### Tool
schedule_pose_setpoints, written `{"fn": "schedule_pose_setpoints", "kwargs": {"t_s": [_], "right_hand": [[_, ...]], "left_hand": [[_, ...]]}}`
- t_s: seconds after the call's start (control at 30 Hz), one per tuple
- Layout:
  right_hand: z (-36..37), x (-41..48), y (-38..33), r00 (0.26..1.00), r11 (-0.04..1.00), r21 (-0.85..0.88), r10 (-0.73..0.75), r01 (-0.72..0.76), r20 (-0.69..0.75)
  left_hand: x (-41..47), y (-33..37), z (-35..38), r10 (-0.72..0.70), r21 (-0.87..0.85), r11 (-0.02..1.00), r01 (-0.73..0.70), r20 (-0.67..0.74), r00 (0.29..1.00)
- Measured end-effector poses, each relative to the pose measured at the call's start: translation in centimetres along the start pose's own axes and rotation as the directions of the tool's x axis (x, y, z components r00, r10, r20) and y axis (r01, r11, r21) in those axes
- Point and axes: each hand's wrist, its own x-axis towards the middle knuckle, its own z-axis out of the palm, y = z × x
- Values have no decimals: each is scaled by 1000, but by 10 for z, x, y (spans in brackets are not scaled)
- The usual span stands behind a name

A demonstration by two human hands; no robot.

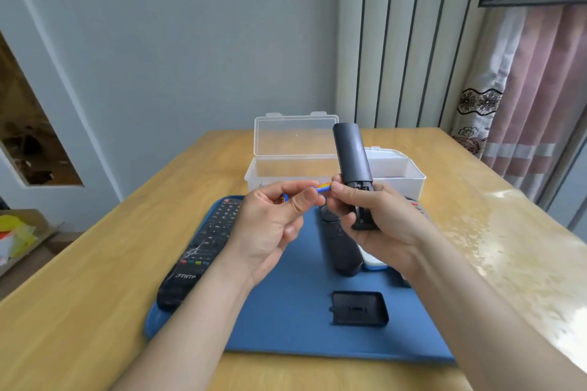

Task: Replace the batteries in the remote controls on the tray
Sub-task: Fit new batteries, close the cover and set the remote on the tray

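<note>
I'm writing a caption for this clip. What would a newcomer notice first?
The hands meet mid-frame above the blue tray. The right hand grips a dark remote upright, its battery bay open, while the left hand pinches a blue-and-yellow battery beside it. The removed cover lies on the tray's near part.

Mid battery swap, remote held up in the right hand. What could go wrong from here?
1. The left hand pinches a battery, with what looks like a second battery tucked in the same hand; one may slip and roll off the tray.
2. The right hand grips the remote over its open compartment, so polarity could be misjudged.
3. The battery cover lies loose on the tray between the forearms; a forearm might knock it away.
</note>
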Motion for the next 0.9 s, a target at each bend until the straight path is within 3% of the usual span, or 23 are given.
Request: {"fn": "schedule_pose_setpoints", "kwargs": {"t_s": [0.13,0.2,0.3,0.4,0.47,0.53,0.7,0.9], "right_hand": [[-4,-2,10,999,999,22,-25,26,-28],[-3,-1,13,998,998,37,-44,45,-40],[0,0,12,997,974,223,-18,35,-76],[-3,3,12,994,965,257,-25,53,-110],[-4,6,15,993,977,196,-65,84,-102],[-4,6,16,991,984,148,-81,96,-103],[0,2,17,996,989,132,-61,70,-71],[4,0,19,995,984,154,-79,88,-64]], "left_hand": [[-3,-1,-3,-76,6,997,76,37,996],[-5,-1,-2,0,100,995,1,-14,1000],[-7,1,6,228,313,927,-208,-28,973],[-11,-6,12,401,498,774,-391,91,911],[-14,-13,13,520,663,553,-505,199,831],[-14,-20,15,594,691,407,-597,296,748],[-15,-23,17,611,665,328,-671,393,687],[-14,-26,18,554,695,350,-628,388,737]]}}
